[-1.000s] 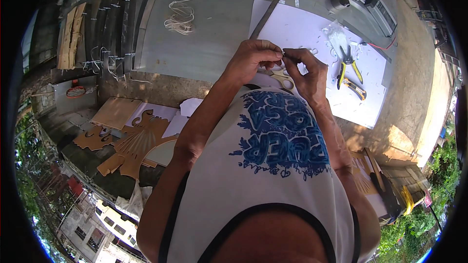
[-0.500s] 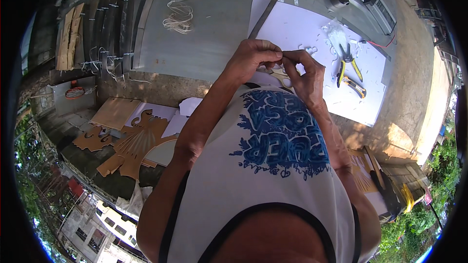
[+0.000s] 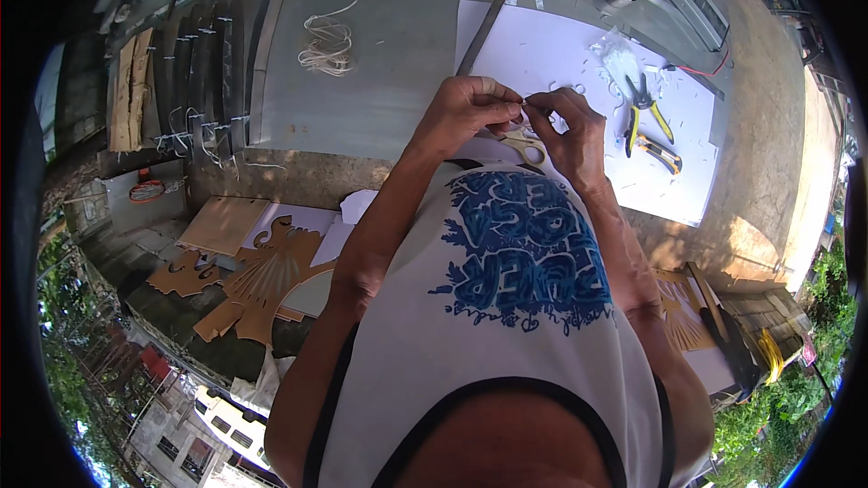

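Observation:
My left hand (image 3: 466, 116) and my right hand (image 3: 571, 131) meet over the near edge of the table, thumbs and forefingers pinched together. A tiny pale speck shows between the fingertips, too small to name. From behind my left hand a long dark strip (image 3: 493, 23) slants away to the far side; whether that hand grips it is hidden. Scissors (image 3: 524, 145) with pale handles lie just below the fingers, partly covered. To the right of my right hand, pliers (image 3: 644, 110) with yellow-and-black handles and a yellow-and-black utility knife (image 3: 660, 155) rest on a white sheet (image 3: 692, 190).
A coil of white cord (image 3: 325, 47) lies on the grey metal tabletop (image 3: 380, 99). Dark strips with white ties (image 3: 208, 63) line the left side. Small white scraps and a clear plastic bag (image 3: 619, 59) are on the sheet. Brown cut-out panels (image 3: 262, 276) lie below left.
My fingertips have shifted slightly, and the pale speck between them now shows. More of the scissors is uncovered. The whole view has moved a little.

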`<state>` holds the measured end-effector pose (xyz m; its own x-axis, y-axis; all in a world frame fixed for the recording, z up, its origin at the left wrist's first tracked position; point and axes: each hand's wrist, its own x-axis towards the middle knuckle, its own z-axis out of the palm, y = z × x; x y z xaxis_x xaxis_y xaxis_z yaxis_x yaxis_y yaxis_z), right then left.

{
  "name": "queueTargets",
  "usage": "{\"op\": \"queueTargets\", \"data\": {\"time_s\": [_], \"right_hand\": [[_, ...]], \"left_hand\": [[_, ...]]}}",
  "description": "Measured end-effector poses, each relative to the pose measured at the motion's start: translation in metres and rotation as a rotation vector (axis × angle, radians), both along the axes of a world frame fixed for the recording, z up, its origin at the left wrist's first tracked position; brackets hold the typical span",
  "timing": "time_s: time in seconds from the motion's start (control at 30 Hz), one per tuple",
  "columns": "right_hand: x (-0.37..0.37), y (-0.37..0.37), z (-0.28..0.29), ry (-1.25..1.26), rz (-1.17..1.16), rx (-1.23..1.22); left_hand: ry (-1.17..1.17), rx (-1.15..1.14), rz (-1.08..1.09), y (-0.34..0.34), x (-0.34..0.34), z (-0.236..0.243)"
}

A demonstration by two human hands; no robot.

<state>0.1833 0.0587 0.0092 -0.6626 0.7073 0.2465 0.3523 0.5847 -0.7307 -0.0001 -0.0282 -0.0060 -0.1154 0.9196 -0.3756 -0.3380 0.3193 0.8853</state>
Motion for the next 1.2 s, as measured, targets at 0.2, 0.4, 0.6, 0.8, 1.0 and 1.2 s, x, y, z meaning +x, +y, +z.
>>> {"op": "queueTargets", "data": {"time_s": [0.2, 0.4, 0.6, 0.8, 1.0, 1.2], "right_hand": [[0.002, 0.005, -0.011, -0.06, 0.1, 0.08], [0.004, 0.009, -0.009, -0.105, 0.125, -0.176], [0.002, 0.015, -0.017, -0.09, 0.174, -0.206], [-0.001, 0.017, -0.025, -0.117, 0.221, 0.314], [-0.002, 0.023, -0.022, -0.133, 0.195, 0.546], [-0.002, 0.031, -0.028, -0.1, 0.148, -0.08]], "left_hand": [[0.066, -0.056, -0.031, 0.002, 0.001, -0.003], [0.191, 0.023, -0.062, 0.001, 0.0, -0.007], [0.31, -0.013, -0.035, 0.003, 0.0, -0.012], [0.29, -0.075, -0.084, 0.013, -0.005, -0.01], [0.29, -0.11, -0.121, 0.025, -0.011, -0.006], [0.359, -0.056, -0.136, 0.034, -0.019, -0.005]]}}
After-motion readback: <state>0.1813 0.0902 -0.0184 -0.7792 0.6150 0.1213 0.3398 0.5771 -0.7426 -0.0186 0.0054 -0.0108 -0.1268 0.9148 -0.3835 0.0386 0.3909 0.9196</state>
